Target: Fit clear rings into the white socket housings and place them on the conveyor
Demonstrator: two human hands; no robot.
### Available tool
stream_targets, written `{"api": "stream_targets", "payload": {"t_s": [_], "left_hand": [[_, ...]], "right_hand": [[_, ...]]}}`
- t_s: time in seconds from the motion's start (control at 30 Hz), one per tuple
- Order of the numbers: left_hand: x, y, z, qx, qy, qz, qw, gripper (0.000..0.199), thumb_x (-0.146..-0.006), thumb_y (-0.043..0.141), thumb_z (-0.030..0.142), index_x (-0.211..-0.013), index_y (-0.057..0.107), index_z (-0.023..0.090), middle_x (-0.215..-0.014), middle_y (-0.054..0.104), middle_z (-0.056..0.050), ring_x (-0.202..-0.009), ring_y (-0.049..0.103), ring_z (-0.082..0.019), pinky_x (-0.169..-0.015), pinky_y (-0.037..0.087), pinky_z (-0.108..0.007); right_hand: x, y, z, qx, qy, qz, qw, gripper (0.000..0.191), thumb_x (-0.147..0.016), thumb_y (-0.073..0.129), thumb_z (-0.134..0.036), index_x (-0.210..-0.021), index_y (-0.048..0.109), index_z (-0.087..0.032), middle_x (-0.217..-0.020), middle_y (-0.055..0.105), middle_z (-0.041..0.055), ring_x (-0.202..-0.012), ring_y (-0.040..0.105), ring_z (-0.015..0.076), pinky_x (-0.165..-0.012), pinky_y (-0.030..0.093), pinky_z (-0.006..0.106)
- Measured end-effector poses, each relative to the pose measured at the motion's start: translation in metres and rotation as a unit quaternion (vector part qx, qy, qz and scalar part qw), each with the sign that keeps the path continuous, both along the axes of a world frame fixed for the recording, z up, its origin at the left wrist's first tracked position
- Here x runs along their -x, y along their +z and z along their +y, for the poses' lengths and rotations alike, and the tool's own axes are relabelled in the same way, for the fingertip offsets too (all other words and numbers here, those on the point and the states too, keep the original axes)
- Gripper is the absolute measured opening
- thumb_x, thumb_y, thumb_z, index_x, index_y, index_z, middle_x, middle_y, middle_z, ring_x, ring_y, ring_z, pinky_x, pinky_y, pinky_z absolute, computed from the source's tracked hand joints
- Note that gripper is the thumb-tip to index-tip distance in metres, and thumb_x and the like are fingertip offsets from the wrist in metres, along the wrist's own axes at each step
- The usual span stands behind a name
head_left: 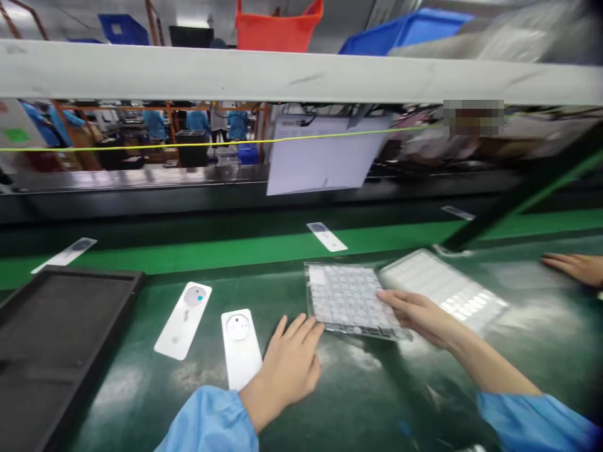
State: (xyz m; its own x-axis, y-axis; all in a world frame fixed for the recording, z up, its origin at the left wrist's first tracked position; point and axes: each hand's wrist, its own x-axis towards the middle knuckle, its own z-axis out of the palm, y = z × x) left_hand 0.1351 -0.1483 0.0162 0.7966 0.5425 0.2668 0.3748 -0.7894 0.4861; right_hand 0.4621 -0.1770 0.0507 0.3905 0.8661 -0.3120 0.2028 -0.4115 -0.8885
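The clear tray (351, 295) lies at one o'clock on the surface (348, 402). The right hand (414, 311) touches its three-o'clock edge, perhaps steadying it; I cannot tell whether it grips. The left hand (292, 358) lies flat, fingers slightly spread.

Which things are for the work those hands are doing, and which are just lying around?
Probably for the work:
clear tray, touched by the right hand
white panel, beside the left hand

Seemingly just around:
red bin, up high
white sheet, hanging
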Motion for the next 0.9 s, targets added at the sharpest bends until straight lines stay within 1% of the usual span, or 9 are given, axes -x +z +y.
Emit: {"api": "stream_targets", "payload": {"t_s": [0.07, 0.17, 0.23, 0.3, 0.47, 0.6, 0.67, 0.77, 0.9], "left_hand": [[0.003, -0.004, -0.006, -0.001, -0.004, 0.013, 1.0, 0.051, -0.101, 0.043, 0.03, -0.149, 0.045, 0.015, -0.158, 0.043, -0.009, -0.149, 0.034, -0.024, -0.127, 0.024, -0.052], [0.005, -0.006, -0.01, -0.006, 0.0, 0.035, 0.999, 0.05, -0.102, 0.041, 0.032, -0.147, 0.048, 0.011, -0.156, 0.044, -0.011, -0.149, 0.035, -0.026, -0.127, 0.024, -0.053], [0.005, -0.006, -0.009, -0.013, 0.0, 0.045, 0.999, 0.051, -0.101, 0.041, 0.031, -0.147, 0.049, 0.01, -0.156, 0.044, -0.012, -0.149, 0.036, -0.027, -0.126, 0.025, -0.054], [0.004, -0.005, -0.008, -0.018, 0.0, 0.049, 0.999, 0.051, -0.101, 0.041, 0.031, -0.146, 0.049, 0.009, -0.156, 0.045, -0.012, -0.148, 0.036, -0.028, -0.126, 0.027, -0.055], [0.004, -0.005, -0.009, -0.023, 0.001, 0.047, 0.999, 0.051, -0.101, 0.04, 0.032, -0.146, 0.05, 0.01, -0.155, 0.046, -0.012, -0.148, 0.038, -0.027, -0.126, 0.027, -0.054], [0.001, -0.006, -0.008, -0.027, 0.011, 0.053, 0.998, 0.055, -0.101, 0.04, 0.034, -0.149, 0.047, 0.009, -0.157, 0.043, -0.012, -0.149, 0.034, -0.027, -0.127, 0.026, -0.051], [-0.005, -0.006, -0.005, -0.033, 0.023, 0.055, 0.998, 0.059, -0.101, 0.04, 0.038, -0.152, 0.043, 0.008, -0.16, 0.038, -0.013, -0.151, 0.03, -0.028, -0.127, 0.025, -0.051], [-0.019, -0.008, 0.004, -0.044, 0.049, 0.052, 0.996, 0.07, -0.1, 0.041, 0.047, -0.156, 0.035, 0.005, -0.163, 0.029, -0.018, -0.153, 0.022, -0.033, -0.126, 0.024, -0.054], [-0.034, -0.009, 0.012, -0.045, 0.069, 0.057, 0.995, 0.081, -0.097, 0.043, 0.055, -0.156, 0.032, 0.001, -0.163, 0.025, -0.023, -0.153, 0.021, -0.037, -0.125, 0.022, -0.058]], "right_hand": [[0.002, 0.019, 0.002, 0.011, 0.004, 0.004, 1.0, 0.066, -0.057, 0.084, -0.072, -0.086, 0.064, -0.017, -0.077, 0.068, 0.0102, -0.063, 0.063, 0.0206, -0.051, 0.048, 0.027], [-0.002, 0.039, 0.006, -0.001, 0.03, -0.035, 0.999, 0.066, -0.06, 0.081, -0.076, -0.082, 0.062, -0.017, -0.064, 0.058, 0.0032, -0.054, 0.051, 0.0141, -0.045, 0.037, 0.024], [-0.007, 0.049, 0.01, -0.002, 0.035, -0.061, 0.998, 0.066, -0.059, 0.081, -0.077, -0.078, 0.06, -0.017, -0.059, 0.051, -0.001, -0.051, 0.044, 0.0113, -0.045, 0.035, 0.023], [-0.011, 0.057, 0.013, 0.005, 0.035, -0.084, 0.996, 0.067, -0.057, 0.082, -0.076, -0.077, 0.06, -0.017, -0.059, 0.048, -0.0028, -0.052, 0.042, 0.01, -0.046, 0.036, 0.022], [-0.014, 0.073, 0.02, 0.017, 0.038, -0.133, 0.99, 0.066, -0.056, 0.085, -0.073, -0.079, 0.063, -0.015, -0.067, 0.055, 0.0008, -0.058, 0.051, 0.0124, -0.047, 0.042, 0.022], [-0.011, 0.084, 0.024, 0.02, 0.049, -0.159, 0.986, 0.06, -0.061, 0.085, -0.069, -0.079, 0.065, -0.015, -0.072, 0.06, 0.0044, -0.06, 0.055, 0.0144, -0.046, 0.046, 0.023], [-0.008, 0.09, 0.026, 0.022, 0.055, -0.172, 0.983, 0.057, -0.065, 0.084, -0.065, -0.081, 0.067, -0.014, -0.074, 0.063, 0.006, -0.06, 0.056, 0.0149, -0.045, 0.047, 0.023], [-0.001, 0.098, 0.03, 0.026, 0.062, -0.192, 0.979, 0.052, -0.069, 0.083, -0.061, -0.08, 0.067, -0.013, -0.074, 0.064, 0.0074, -0.059, 0.057, 0.0156, -0.043, 0.047, 0.023], [0.013, 0.11, 0.033, 0.03, 0.074, -0.221, 0.972, 0.047, -0.076, 0.08, -0.057, -0.082, 0.067, -0.013, -0.071, 0.065, 0.0073, -0.058, 0.058, 0.0155, -0.042, 0.047, 0.022]]}}
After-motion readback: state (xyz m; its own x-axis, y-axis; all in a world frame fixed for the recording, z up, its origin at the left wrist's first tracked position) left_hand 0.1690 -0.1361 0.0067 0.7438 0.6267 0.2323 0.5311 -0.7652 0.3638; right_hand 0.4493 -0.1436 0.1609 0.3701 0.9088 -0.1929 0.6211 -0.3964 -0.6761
